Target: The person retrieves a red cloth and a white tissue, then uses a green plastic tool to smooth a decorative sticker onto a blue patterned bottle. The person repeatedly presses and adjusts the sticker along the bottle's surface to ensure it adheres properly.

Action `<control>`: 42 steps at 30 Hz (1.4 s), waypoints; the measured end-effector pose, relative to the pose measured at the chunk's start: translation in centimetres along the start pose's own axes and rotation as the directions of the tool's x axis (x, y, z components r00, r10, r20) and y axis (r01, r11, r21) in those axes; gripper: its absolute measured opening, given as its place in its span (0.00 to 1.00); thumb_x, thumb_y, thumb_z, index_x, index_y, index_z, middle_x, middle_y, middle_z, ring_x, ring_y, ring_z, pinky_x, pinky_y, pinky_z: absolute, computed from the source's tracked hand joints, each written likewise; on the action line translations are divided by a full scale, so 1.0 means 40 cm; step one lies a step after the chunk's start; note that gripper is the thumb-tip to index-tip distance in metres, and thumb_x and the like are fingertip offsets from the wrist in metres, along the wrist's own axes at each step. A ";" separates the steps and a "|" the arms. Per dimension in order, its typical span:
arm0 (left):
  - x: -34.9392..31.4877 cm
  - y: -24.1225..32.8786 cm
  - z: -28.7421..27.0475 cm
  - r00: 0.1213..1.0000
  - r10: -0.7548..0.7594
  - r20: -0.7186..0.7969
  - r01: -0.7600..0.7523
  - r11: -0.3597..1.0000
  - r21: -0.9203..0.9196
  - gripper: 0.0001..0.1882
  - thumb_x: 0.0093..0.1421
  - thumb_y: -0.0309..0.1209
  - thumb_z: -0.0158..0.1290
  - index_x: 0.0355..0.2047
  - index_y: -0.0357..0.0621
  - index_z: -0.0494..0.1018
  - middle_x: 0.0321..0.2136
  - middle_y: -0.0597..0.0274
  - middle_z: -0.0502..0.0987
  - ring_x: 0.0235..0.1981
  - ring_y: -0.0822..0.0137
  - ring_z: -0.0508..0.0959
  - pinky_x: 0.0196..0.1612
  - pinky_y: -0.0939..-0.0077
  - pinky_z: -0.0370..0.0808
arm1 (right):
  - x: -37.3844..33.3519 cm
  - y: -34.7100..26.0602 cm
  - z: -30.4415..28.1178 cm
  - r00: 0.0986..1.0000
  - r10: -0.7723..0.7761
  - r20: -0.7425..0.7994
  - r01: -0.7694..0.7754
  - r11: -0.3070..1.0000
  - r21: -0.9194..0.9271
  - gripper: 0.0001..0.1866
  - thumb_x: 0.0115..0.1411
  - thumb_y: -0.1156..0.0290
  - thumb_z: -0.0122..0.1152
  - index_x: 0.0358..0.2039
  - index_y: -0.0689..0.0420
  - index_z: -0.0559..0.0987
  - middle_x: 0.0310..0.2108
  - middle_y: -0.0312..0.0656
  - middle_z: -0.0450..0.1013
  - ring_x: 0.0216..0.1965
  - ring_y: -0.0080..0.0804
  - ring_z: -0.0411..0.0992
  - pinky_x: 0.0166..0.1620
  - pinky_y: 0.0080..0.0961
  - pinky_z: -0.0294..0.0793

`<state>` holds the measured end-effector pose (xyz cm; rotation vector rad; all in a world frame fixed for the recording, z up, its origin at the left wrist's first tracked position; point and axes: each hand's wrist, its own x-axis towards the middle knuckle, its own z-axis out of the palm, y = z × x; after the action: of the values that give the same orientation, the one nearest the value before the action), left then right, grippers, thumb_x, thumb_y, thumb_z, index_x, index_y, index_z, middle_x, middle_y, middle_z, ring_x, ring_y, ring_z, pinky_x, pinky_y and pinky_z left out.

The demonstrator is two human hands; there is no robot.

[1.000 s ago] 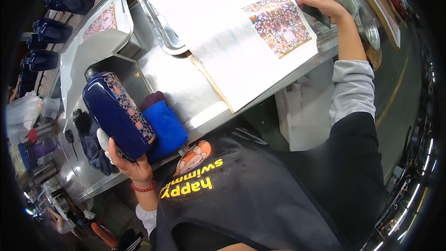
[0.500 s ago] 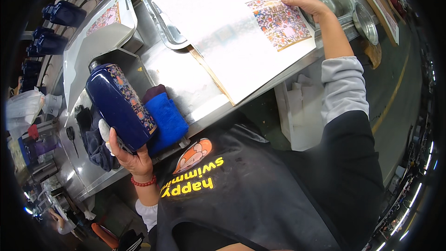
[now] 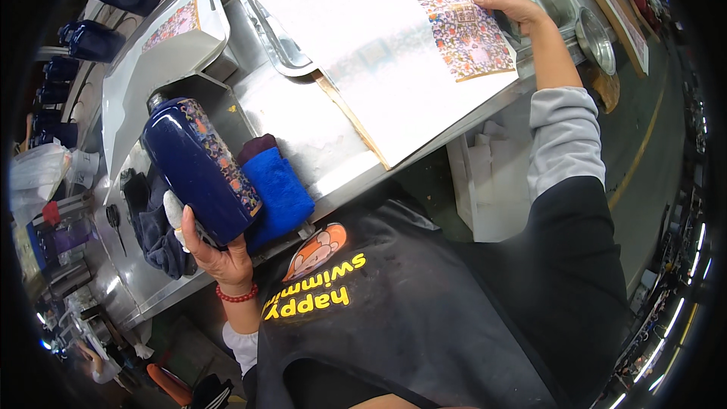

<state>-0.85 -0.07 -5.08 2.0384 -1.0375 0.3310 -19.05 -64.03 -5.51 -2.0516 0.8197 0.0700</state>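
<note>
Vase [image 3: 198,170], dark blue w/ a patterned decal band already on one side, sits tilted in the left hand [image 3: 216,254], fingers wrapped round its base, near-left over the table [image 3: 303,125]. Right hand [image 3: 509,6], far right: fingers pressed flat on a multicolour square decal [image 3: 466,36] on its white backing sheet [image 3: 379,38]. Judging by that, more decal work is left. Blue cloth [image 3: 279,193] lies just right of the vase. More blue vases [image 3: 106,15] stand far left.

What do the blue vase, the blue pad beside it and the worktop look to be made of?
Blue vase in the left hand: probably glazed ceramic, glossy with sharp highlights. Blue pad: soft, matte, likely cloth or sponge. Worktop: apparently brushed sheet metal, grey with dull reflections.
</note>
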 end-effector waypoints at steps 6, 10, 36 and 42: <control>-0.002 -0.001 -0.001 1.000 0.017 0.000 -0.017 1.000 0.010 0.40 0.67 0.46 0.59 0.69 0.35 0.57 0.64 0.47 0.67 0.65 0.52 0.68 0.69 0.60 0.59 | -0.041 0.002 -0.007 0.994 0.078 -0.080 -0.071 0.993 0.092 0.17 0.61 0.50 0.70 0.29 0.49 0.77 0.26 0.26 0.69 0.32 0.17 0.65 0.37 0.19 0.62; -0.005 -0.006 0.001 1.000 0.022 -0.014 -0.021 1.000 0.007 0.42 0.66 0.47 0.61 0.69 0.34 0.57 0.63 0.46 0.68 0.64 0.51 0.69 0.69 0.60 0.59 | -0.039 0.029 -0.004 0.973 -0.137 -0.185 0.138 0.990 -0.009 0.15 0.61 0.54 0.72 0.34 0.52 0.80 0.35 0.29 0.75 0.35 0.17 0.68 0.38 0.19 0.68; -0.011 -0.004 -0.008 1.000 -0.011 0.000 0.011 1.000 -0.017 0.41 0.66 0.47 0.60 0.68 0.32 0.58 0.61 0.43 0.70 0.64 0.50 0.70 0.68 0.60 0.61 | 0.017 0.098 -0.212 0.782 -0.095 -0.616 0.275 0.940 0.203 0.15 0.62 0.58 0.71 0.40 0.57 0.83 0.50 0.34 0.76 0.42 0.21 0.74 0.43 0.22 0.72; 0.004 0.029 -0.019 0.999 0.034 0.035 -0.039 0.983 0.181 0.39 0.62 0.48 0.63 0.66 0.39 0.64 0.55 0.48 0.77 0.59 0.45 0.74 0.70 0.46 0.58 | 0.259 0.443 -0.278 0.750 0.254 -0.610 -0.565 0.725 -0.392 0.41 0.56 0.38 0.65 0.58 0.60 0.79 0.59 0.53 0.75 0.60 0.48 0.73 0.61 0.44 0.70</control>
<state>-1.54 0.03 -3.86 2.1951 -1.0997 0.4269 -23.94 -84.62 -15.33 -2.4139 1.8063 0.0074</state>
